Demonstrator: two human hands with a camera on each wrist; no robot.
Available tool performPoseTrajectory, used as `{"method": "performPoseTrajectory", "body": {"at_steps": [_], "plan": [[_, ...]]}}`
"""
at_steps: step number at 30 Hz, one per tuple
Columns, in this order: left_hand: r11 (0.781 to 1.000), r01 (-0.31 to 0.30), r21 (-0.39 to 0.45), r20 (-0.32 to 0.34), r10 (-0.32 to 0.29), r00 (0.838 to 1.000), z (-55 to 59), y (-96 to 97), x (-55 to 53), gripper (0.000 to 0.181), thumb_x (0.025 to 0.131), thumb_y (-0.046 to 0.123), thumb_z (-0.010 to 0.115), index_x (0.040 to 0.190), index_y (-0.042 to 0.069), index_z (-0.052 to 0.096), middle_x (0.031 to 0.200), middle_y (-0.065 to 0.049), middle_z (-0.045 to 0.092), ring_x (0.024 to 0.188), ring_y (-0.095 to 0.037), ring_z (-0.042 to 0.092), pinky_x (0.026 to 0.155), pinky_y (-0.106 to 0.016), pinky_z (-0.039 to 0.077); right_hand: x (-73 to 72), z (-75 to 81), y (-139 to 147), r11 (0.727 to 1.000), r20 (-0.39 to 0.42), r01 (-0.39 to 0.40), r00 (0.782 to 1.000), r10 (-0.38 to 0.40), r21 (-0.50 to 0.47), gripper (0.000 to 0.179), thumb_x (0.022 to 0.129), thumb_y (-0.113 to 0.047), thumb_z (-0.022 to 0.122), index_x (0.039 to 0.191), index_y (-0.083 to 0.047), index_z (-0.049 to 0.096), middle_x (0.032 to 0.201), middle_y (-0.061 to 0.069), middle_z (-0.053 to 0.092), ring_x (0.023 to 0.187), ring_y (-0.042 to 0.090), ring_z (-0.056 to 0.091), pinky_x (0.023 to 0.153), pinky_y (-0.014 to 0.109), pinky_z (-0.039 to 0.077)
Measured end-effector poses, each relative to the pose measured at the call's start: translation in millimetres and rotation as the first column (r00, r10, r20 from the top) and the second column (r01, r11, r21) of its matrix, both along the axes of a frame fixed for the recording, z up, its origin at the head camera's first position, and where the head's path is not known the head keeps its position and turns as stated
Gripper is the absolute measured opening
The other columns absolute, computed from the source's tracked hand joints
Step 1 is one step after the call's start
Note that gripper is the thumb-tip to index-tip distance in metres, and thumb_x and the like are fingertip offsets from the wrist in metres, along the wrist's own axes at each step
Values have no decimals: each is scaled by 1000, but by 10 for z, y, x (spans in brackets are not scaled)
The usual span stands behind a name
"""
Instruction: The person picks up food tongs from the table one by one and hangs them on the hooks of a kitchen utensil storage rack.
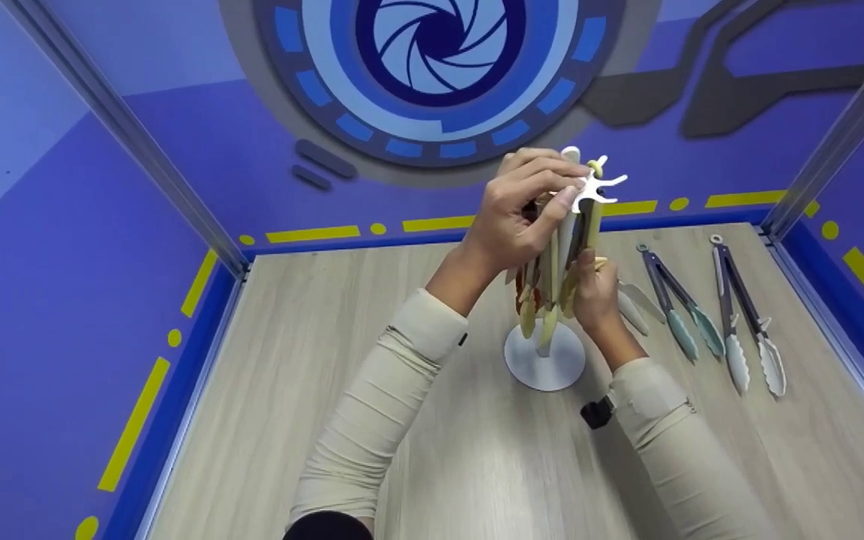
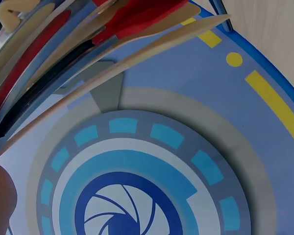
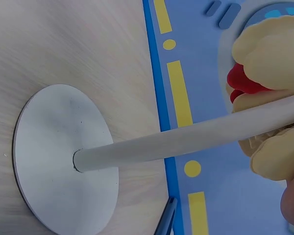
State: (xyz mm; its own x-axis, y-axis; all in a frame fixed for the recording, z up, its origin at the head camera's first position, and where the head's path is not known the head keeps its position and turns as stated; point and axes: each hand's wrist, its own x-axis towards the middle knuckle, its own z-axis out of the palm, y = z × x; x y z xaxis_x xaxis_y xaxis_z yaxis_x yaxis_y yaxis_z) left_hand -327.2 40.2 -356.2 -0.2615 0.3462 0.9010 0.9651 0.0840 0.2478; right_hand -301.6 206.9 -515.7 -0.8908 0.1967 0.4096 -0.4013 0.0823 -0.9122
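A white stand with a round base (image 1: 544,371) and curved hooks (image 1: 598,187) on top bears several hanging tongs (image 1: 548,285). My left hand (image 1: 518,199) is at the top of it, thumb and fingers pinching by the hooks. Lower down, on the right side, my right hand (image 1: 598,300) grips cream-headed tongs; a cream scalloped head (image 3: 279,154) shows beside its finger in the right wrist view. Red heads (image 2: 147,17) and cream heads hang close together in the left wrist view. The left palm hides part of the bundle.
Teal-tipped tongs (image 1: 676,304) and white-tipped tongs (image 1: 747,319) lie on the wooden table (image 1: 312,375) at the right. Pale-headed tongs (image 1: 634,307) lie partly behind my right hand. Blue printed panels (image 1: 177,165) and metal frame posts bound the table.
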Motion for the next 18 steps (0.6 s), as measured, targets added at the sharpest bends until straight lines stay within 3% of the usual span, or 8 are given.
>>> {"method": "performPoseTrajectory", "body": {"at_steps": [4, 11, 14, 18], "plan": [[1000, 3, 8, -25, -3, 1000, 10, -23, 1, 20, 98, 9, 67, 109, 5, 84, 115, -8, 83, 117, -25, 70, 109, -36, 48, 6, 12, 3, 1000, 9, -11, 1000, 11, -6, 82, 76, -98, 49, 60, -18, 43, 50, -19, 43, 42, -5, 37, 39, 16, 29], [999, -36, -3, -81, 35, 996, -21, -29, -1, 22, 97, 8, 69, 113, 6, 84, 116, -9, 83, 118, -26, 70, 108, -36, 48, 41, 36, 45, 999, 33, -25, 999, 26, -27, 102, 78, -94, 51, 64, 6, 40, 49, -6, 45, 41, -2, 40, 39, 16, 31], [997, -79, -26, -111, 76, 991, -40, -34, 9, 23, 98, 11, 69, 116, 8, 83, 120, -8, 82, 120, -24, 69, 109, -34, 47, 40, 40, 62, 999, 33, -21, 999, 22, -28, 99, 79, -93, 52, 65, 4, 42, 49, -4, 45, 42, -2, 40, 39, 17, 31], [990, -134, -50, -140, 126, 982, -48, -32, 32, 25, 98, 15, 69, 118, 10, 83, 121, -7, 82, 120, -22, 69, 107, -33, 46, 27, 47, 70, 1000, 27, 5, 1000, -5, -5, 93, 78, -94, 50, 65, -2, 45, 50, -12, 44, 42, -4, 37, 39, 17, 28]]}}
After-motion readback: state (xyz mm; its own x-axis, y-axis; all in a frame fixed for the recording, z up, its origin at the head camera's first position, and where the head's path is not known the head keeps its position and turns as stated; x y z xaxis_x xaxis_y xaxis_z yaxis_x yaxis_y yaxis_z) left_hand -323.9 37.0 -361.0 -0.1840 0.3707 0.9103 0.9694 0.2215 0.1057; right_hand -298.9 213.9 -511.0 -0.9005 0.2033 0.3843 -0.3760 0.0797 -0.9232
